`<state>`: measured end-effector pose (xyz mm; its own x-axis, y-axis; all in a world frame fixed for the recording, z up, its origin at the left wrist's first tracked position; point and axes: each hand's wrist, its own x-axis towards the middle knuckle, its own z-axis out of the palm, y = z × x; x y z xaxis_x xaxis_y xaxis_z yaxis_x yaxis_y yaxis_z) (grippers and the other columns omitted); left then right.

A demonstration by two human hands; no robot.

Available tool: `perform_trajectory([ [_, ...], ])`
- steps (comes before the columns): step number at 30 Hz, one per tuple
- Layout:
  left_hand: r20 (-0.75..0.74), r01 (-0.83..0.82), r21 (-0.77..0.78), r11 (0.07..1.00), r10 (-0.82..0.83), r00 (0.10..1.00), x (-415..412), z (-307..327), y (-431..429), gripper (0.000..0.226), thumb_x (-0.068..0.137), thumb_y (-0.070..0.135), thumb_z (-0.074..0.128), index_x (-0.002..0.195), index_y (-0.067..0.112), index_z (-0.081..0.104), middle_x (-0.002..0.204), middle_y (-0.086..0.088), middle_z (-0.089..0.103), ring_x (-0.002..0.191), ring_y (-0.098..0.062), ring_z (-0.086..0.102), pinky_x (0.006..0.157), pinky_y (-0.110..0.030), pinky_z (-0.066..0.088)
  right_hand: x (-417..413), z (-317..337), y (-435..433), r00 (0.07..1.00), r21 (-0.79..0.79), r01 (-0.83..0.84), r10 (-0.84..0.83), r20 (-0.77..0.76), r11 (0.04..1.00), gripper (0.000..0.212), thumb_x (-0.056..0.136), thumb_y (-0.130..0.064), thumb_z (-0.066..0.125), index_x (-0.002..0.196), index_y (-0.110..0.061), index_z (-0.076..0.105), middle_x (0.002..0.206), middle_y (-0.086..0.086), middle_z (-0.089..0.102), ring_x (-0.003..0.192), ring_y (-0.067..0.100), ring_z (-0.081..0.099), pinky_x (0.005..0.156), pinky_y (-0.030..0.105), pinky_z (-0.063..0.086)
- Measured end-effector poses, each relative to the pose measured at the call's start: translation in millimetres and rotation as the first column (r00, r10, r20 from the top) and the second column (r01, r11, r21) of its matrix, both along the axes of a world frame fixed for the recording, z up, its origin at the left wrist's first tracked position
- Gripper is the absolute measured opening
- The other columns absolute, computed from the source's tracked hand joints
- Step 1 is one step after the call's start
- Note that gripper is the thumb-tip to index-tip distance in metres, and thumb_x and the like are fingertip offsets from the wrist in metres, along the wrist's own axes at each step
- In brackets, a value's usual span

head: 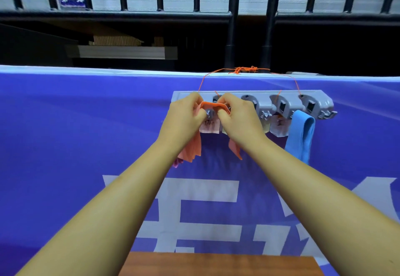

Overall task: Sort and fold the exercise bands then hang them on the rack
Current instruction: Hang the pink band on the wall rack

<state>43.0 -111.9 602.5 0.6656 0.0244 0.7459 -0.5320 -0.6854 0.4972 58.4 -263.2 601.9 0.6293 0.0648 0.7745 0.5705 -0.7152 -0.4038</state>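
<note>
At the left end of the rack (pixel 259 95), the orange band (pixel 213 105) is held across a hook. Its short top span runs left to right between the two hands. From each hand its folded ends hang straight down against the banner (pixel 86 124), so the long axis is mostly vertical. The left-side fall is the fuller of the two.

Left hand (pixel 184 120): fingers curled, pinching the band's left end at the top span. Right hand (pixel 240 117): fingers curled likewise, pinching the right end. Both sit just in front of the rack, knuckles toward me.

Count of bands:
- Orange, one, in the hands.
- Blue band (pixel 302 135), one, hanging folded from near the rack's right end, long axis down, untouched.
- A pink scrap (pixel 176 163) shows below the left wrist. I cannot tell what it belongs to.

Rack: one, grey plastic, long axis horizontal. Three round holders are in plain view to the right of the hands, and a fourth is partly hidden between them. At least three paper tags (pixel 208 127) hang under it, with the writing too small to read.

An orange string (pixel 244 69) runs up from the rack to a knot at the black railing (pixel 231 16) above. The banner is purple with large white characters. A wooden surface (pixel 216 262) lies at the bottom edge.
</note>
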Motion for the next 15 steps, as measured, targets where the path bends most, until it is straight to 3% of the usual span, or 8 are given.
perform_trajectory([
  [3,0.021,-0.101,0.103,0.99,0.099,0.995,8,-3,-4,0.014,0.084,0.01,0.049,0.095,0.009,0.058,0.076,-0.01,0.059,0.074,-0.037,0.051,0.061,-0.042,0.045,6,-5,3,0.999,-0.046,0.045,-0.045,0.0,0.998,0.011,0.085,-0.015,0.052,0.091,-0.016,0.062,0.071,0.004,0.065,0.073,0.031,0.058,0.064,0.043,0.05],
  [6,0.007,-0.145,0.186,0.972,0.147,0.989,11,-10,-5,0.013,0.084,0.008,0.047,0.095,0.007,0.054,0.075,-0.012,0.056,0.072,-0.037,0.048,0.057,-0.039,0.038,11,-15,6,0.998,-0.081,0.06,-0.061,-0.009,0.995,0.012,0.085,-0.013,0.051,0.092,-0.011,0.06,0.076,0.012,0.066,0.075,0.037,0.058,0.067,0.046,0.05],
  [8,0.005,-0.145,0.22,0.965,0.147,0.989,11,-16,-4,0.015,0.085,0.008,0.047,0.099,0.009,0.054,0.075,-0.013,0.056,0.075,-0.037,0.05,0.06,-0.041,0.042,14,-23,8,0.999,-0.059,0.042,-0.044,-0.02,0.997,0.014,0.084,-0.009,0.05,0.095,-0.01,0.06,0.079,0.014,0.067,0.077,0.037,0.059,0.069,0.047,0.05],
  [11,0.014,-0.139,0.178,0.974,0.138,0.99,13,-24,-4,0.014,0.088,0.011,0.047,0.1,0.011,0.054,0.069,-0.007,0.047,0.078,-0.036,0.05,0.064,-0.044,0.045,16,-33,14,1.0,-0.046,0.028,-0.028,-0.003,0.999,0.017,0.084,-0.008,0.048,0.097,-0.01,0.059,0.081,0.013,0.068,0.078,0.038,0.06,0.069,0.047,0.049],
  [15,0.033,-0.161,0.078,0.984,0.159,0.987,21,-27,-2,0.015,0.09,0.017,0.046,0.101,0.014,0.055,0.078,-0.013,0.057,0.074,-0.033,0.05,0.056,-0.035,0.031,18,-37,20,0.998,0.035,0.023,-0.025,0.052,0.999,0.019,0.083,-0.011,0.046,0.096,-0.012,0.06,0.083,0.008,0.069,0.078,0.034,0.061,0.068,0.046,0.049],
])
